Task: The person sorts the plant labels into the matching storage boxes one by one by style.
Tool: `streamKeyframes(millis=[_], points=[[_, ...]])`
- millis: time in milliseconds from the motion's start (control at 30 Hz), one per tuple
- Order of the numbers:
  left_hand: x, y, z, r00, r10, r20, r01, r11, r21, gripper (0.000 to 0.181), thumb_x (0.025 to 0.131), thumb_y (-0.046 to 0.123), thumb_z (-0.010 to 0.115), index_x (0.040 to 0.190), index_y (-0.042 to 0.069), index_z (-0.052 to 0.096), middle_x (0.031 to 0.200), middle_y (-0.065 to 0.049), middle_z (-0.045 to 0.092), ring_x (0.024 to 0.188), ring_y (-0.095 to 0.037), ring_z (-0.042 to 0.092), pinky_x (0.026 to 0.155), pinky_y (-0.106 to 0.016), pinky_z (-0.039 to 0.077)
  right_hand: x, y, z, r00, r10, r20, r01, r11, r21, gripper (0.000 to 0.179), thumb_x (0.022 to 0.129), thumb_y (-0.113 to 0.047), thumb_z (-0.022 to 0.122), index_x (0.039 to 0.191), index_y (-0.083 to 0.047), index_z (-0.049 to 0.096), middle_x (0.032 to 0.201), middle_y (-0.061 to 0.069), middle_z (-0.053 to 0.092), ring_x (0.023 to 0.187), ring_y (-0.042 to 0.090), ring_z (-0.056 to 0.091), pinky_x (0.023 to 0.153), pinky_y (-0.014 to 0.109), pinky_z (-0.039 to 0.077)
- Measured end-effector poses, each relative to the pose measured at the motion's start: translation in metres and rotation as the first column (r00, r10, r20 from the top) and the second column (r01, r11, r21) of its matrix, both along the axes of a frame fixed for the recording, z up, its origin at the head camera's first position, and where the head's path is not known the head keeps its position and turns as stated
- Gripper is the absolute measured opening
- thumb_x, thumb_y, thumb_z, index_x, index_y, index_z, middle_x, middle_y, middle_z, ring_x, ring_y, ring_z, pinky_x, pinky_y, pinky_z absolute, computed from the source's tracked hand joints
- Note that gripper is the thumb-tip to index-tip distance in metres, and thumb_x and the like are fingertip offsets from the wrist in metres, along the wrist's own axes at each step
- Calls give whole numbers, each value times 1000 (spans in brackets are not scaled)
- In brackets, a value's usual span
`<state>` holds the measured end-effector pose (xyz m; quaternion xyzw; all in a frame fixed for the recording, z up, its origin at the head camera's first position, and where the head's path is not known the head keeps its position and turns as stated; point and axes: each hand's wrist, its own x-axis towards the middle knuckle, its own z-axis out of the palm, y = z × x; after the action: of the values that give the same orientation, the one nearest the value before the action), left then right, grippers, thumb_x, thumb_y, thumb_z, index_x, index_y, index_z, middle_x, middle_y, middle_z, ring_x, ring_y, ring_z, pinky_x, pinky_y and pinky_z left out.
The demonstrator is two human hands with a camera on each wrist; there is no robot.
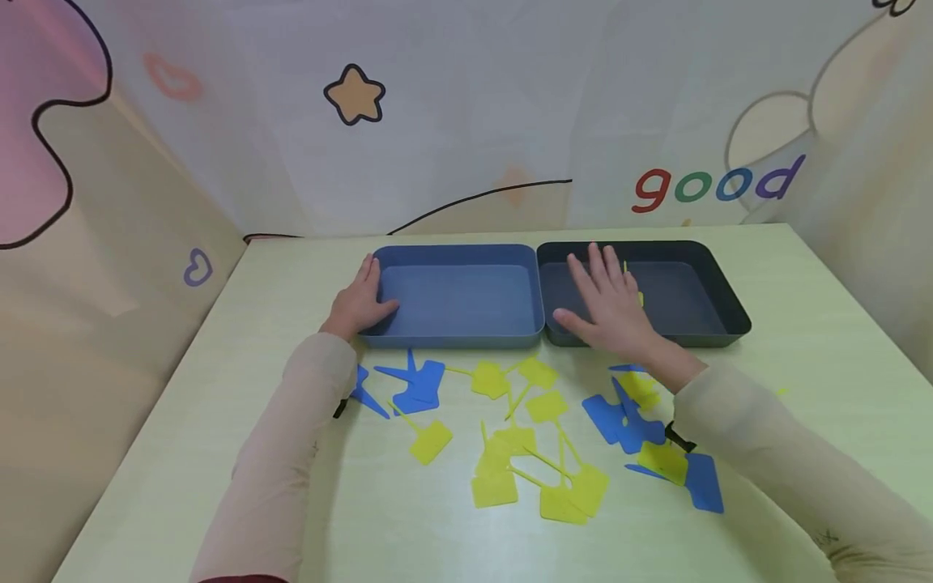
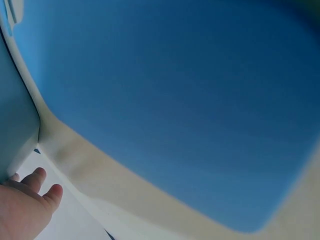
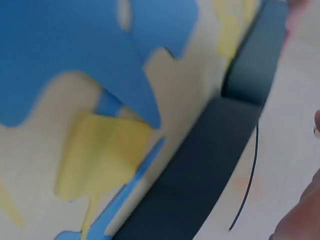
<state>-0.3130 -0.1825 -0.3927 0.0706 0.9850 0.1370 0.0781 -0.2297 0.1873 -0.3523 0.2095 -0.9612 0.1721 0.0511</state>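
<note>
My left hand (image 1: 355,303) holds the left rim of a blue tray (image 1: 466,342), thumb over the inside and fingers along the outer side. In the left wrist view, its fingertips (image 2: 54,194) lie by the tray wall. My right hand (image 1: 608,306) is spread over a black tray (image 1: 717,295), which stands against the blue one. Bits of a yellow piece (image 1: 641,299) show beside that hand, the rest hidden behind it. In front lie flat yellow plant labels (image 1: 431,442) with thin stems and blue plant labels (image 1: 419,387) with pointed stakes.
More blue labels (image 1: 623,421) and a yellow label (image 1: 663,461) lie under and beside the right forearm. Several yellow labels overlap at the table's (image 1: 408,526) middle. A printed cloth (image 1: 466,113) hangs behind the trays.
</note>
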Motion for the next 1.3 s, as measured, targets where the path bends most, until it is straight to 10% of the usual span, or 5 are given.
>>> streamKeyframes(millis=[267,667,1300], points=[[-1,1,4,1000,2,-2,-2,1000,-15,83,86,38,48,141,0,-1,149,-13,-8,134,-32,20,100,-51,29,36,-22,-23,964,264,-24,-246,926,285,84,82,-55,49,144,-14,9,149,14,-5,136,29,-13,105,56,5],[-2,1,2,1000,3,-6,-4,1000,-25,84,86,38,48,141,0,-1,149,-13,-8,135,-31,17,100,-51,30,68,-48,-37,827,538,165,-562,772,298,77,79,-57,51,141,-24,21,150,5,11,138,27,3,104,58,12],[-4,-2,-5,1000,8,2,-8,1000,-14,84,85,39,48,141,0,-1,149,-13,-9,135,-31,16,101,-50,29,49,-54,-39,925,379,39,-375,888,265,38,84,-13,57,122,-8,51,124,15,51,116,31,47,90,50,40]])
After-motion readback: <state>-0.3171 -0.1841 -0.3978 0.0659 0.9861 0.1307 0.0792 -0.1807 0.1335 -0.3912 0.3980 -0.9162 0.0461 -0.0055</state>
